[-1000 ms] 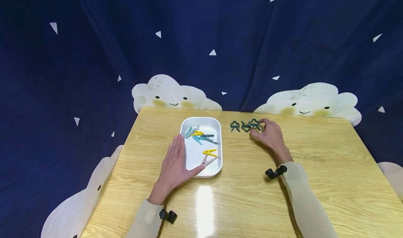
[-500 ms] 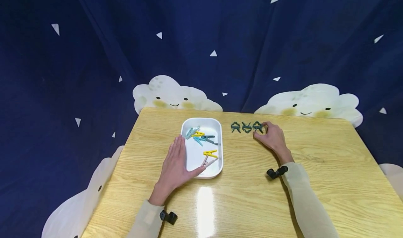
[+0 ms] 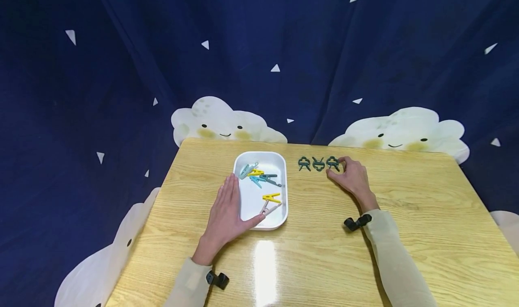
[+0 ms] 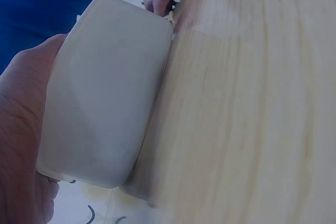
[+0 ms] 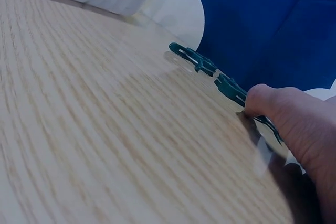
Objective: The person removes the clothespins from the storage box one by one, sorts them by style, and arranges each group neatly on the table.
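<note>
The left hand (image 3: 225, 212) lies against the near left corner of a white tray (image 3: 284, 176), its fingers straight along the side and its thumb at the front rim. Several clothespins lie inside, among them a yellow clothespin (image 3: 270, 198) and a pale pink one. To the right, three dark green cloud-shaped clips form a row. The right hand (image 3: 352, 179) pinches the rightmost green clip (image 3: 333, 164) between thumb and index finger, against the tabletop. The middle green clip (image 3: 318, 166) is turned the opposite way from the left green clip (image 3: 304, 163).
A wooden table (image 3: 316, 253) carries everything, with bright glare near its front. Behind its far edge hangs a navy curtain (image 3: 243, 63) with white triangles and smiling clouds. Black wrist cameras are strapped over both beige sleeves.
The right hand has drawn the rightmost green clip slightly right, apart from the middle one, over the first half second. Since then it has stayed nearly still. The left hand has kept its place.
</note>
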A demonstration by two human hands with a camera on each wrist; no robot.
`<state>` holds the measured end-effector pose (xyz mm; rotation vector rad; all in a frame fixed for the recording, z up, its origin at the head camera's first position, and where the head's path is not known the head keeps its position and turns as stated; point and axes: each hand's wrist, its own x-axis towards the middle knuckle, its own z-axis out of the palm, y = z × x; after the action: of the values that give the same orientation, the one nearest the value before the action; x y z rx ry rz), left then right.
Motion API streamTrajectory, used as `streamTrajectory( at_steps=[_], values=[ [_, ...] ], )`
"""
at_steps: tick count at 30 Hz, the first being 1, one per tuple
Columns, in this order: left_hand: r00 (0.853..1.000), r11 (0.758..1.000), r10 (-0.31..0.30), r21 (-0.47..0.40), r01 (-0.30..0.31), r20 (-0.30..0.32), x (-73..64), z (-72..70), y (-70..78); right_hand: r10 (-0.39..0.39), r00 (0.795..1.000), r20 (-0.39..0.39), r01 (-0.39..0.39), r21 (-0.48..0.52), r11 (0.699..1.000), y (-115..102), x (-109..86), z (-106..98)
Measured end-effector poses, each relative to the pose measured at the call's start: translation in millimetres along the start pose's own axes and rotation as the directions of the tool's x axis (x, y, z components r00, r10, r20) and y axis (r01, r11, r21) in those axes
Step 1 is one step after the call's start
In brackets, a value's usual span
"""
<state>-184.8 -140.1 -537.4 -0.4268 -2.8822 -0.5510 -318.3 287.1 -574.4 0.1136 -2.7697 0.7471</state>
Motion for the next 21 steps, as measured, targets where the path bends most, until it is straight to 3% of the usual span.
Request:
streamTrajectory(
  at_steps=[21],
  values=[
    [1.0,1.0,0.005,-0.003,-0.005,0.007,0.4,-0.5,-1.2,0.029,0.999,0.032,-0.03,0.01,1.0,1.9,-4.0,2.3]
  ],
)
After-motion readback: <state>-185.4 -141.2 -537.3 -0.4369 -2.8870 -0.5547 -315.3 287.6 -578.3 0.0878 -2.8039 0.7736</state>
